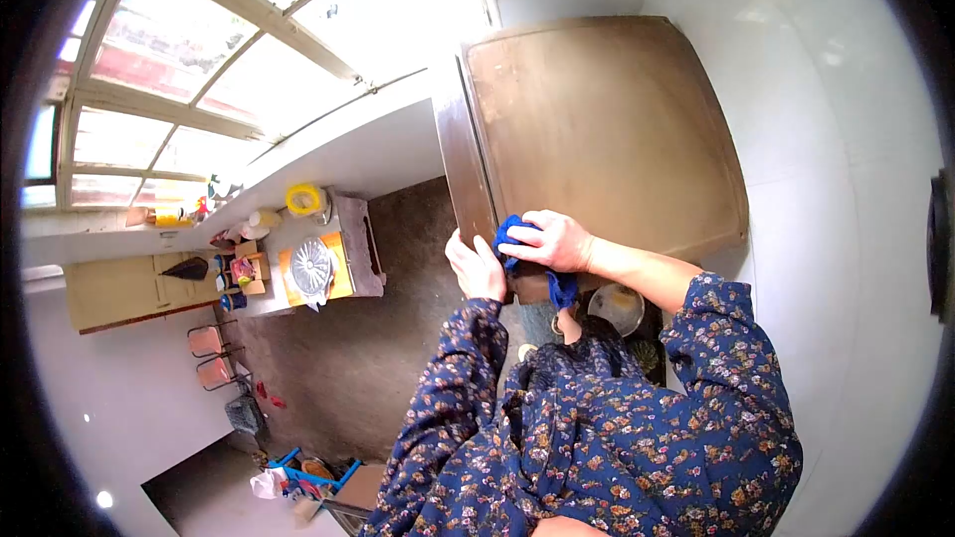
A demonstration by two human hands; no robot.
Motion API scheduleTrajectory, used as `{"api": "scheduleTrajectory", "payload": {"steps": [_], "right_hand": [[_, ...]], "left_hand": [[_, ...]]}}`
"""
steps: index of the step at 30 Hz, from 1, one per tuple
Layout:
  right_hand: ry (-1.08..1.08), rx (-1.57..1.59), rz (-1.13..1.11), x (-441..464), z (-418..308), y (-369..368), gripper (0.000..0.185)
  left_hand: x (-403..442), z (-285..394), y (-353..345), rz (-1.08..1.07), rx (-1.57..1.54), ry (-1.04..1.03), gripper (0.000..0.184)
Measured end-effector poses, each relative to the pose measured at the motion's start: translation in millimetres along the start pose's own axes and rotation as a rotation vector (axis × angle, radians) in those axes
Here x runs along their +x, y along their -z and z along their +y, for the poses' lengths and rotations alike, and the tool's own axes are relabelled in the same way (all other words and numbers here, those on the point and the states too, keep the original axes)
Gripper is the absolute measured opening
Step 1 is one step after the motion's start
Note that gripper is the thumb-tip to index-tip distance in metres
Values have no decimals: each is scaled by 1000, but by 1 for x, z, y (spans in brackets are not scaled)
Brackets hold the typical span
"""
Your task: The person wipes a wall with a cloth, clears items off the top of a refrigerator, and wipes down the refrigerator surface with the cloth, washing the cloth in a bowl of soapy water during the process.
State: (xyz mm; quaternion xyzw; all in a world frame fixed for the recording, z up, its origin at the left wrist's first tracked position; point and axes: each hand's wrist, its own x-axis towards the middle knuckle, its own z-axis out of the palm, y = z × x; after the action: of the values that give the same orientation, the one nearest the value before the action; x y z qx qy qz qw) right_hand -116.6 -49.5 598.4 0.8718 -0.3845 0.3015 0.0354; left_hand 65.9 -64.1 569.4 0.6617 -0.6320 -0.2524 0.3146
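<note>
My right hand [559, 243] is closed around a bunched dark blue cloth [513, 233], pressed to the near edge of a brown cabinet top [607, 129]. One end of the cloth hangs below the fingers. Just to the left, my left hand [477, 268] rests against the cabinet's dark side [460, 154], its fingers stretched out and holding nothing. Worn, dusty-looking patches show on the flat top, which has a raised rim. Both forearms come out of dark floral sleeves.
A white wall [806, 139] borders the cabinet on the right, windows [189, 50] the upper left. A round pale lid or basin [616, 308] sits low beside my body. Across the floor [388, 328] are a small table [358, 239], chairs [207, 342] and a blue-framed item [323, 472].
</note>
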Motion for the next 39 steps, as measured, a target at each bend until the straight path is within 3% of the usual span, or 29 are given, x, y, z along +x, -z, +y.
{"api": "scheduleTrajectory", "payload": {"steps": [5, 9, 11, 15, 17, 19, 20, 22, 23, 24, 25, 26, 27, 29, 30, 31, 33, 35, 38, 39], "right_hand": [[-56, -15, 53, 27, 36, -6, 31], [-152, -129, 122, 72, 84, 2, 19], [-237, -177, 61, 95, 118, 5, 17], [-308, -301, 166, 124, 215, -6, 17], [-345, -353, 115, 118, 235, 22, 18], [-551, -394, 6, 88, 255, 50, 20], [-780, -357, 58, 67, 258, 68, 27], [-751, -599, -10, -1, 277, 112, 28], [-866, -658, -134, -29, 269, 140, 30], [-1121, -595, -53, -58, 263, 158, 32], [-1093, -751, -115, -115, 279, 166, 34], [-1416, -539, -87, -101, 244, 198, 35], [-1138, -835, -123, -154, 259, 187, 36], [-1073, -876, -58, -158, 265, 166, 37], [-1198, -868, 20, -137, 252, 154, 39], [-1144, -911, 152, -128, 249, 145, 32], [-1329, -886, -3, -95, 228, 148, 46], [-1397, -804, -52, -87, 226, 136, 44], [-1199, -775, -56, -73, 220, 98, 27], [-1143, -699, 76, -58, 202, 79, 22]], "left_hand": [[-30, 16, 24, -49, 158, 47, 48], [-45, 36, 46, -86, 241, 47, 57], [-50, 46, 57, -114, 257, 40, 62], [-56, 56, 71, -128, 298, 15, 71], [-59, 56, 76, -135, 292, 25, 75], [-63, 56, 79, -145, 272, 55, 77], [-64, 55, 79, -147, 276, 47, 78], [-64, 56, 80, -159, 269, 65, 78], [-67, 51, 82, -164, 264, 70, 78], [-67, 50, 82, -155, 276, 50, 78], [-67, 48, 83, -149, 289, 31, 77], [-67, 47, 83, -147, 306, 15, 77], [-68, 47, 82, -145, 328, 39, 78], [-67, 43, 80, -137, 349, 3, 79], [-69, 38, 78, -148, 346, 20, 79], [-68, 36, 78, -160, 345, 33, 79], [-65, 35, 75, -175, 333, 51, 80], [-64, 32, 70, -172, 363, 64, 80], [-57, 27, 62, -179, 360, 73, 81], [-54, 23, 60, -166, 372, 61, 82]]}}
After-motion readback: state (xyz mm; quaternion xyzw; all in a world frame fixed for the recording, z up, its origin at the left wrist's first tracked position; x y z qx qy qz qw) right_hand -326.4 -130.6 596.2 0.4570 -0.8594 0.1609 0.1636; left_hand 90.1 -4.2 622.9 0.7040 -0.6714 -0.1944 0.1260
